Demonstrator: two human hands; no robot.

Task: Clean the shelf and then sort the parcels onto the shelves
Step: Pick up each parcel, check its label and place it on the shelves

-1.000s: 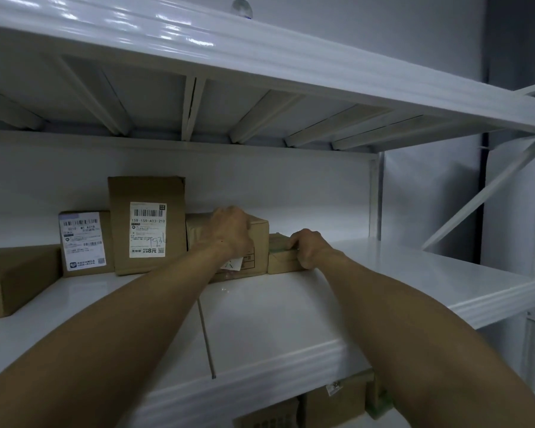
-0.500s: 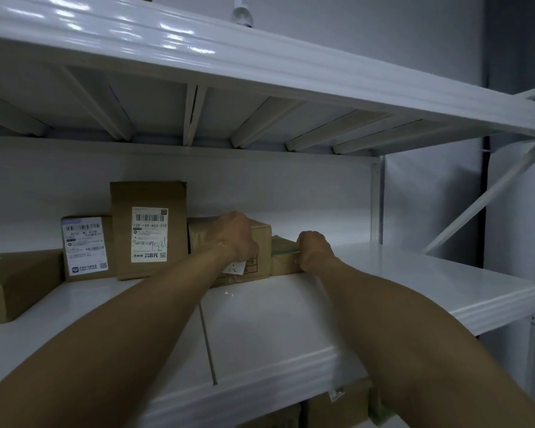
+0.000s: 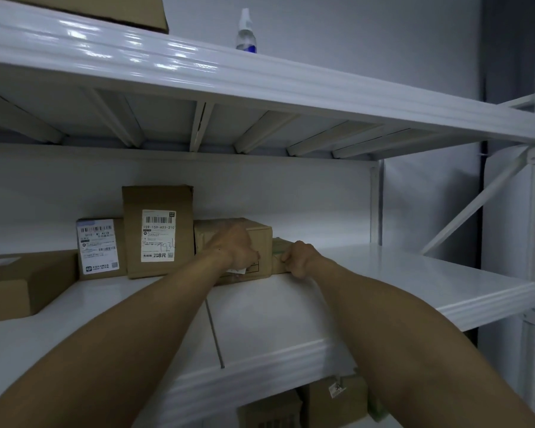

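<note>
Left hand [image 3: 237, 248]: pressed on the front of the brown box [image 3: 261, 239]; grip cannot be told.
Right hand [image 3: 300, 257]: fingers curled on the small box [image 3: 278, 250].
Boxes: touching, on the middle shelf [image 3: 399, 273].

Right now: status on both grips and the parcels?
Left grip pressed against medium parcel front, curl unclear. Right grip holds small parcel beside it on middle shelf. Tall labelled parcel stands directly left.

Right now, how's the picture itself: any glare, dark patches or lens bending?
Head view: dim, glare streaks on the top shelf edge; shelf lines bow from the wide lens; the small parcel that the right hand grips is shadowed, while the tall box label reads clearly.
</note>
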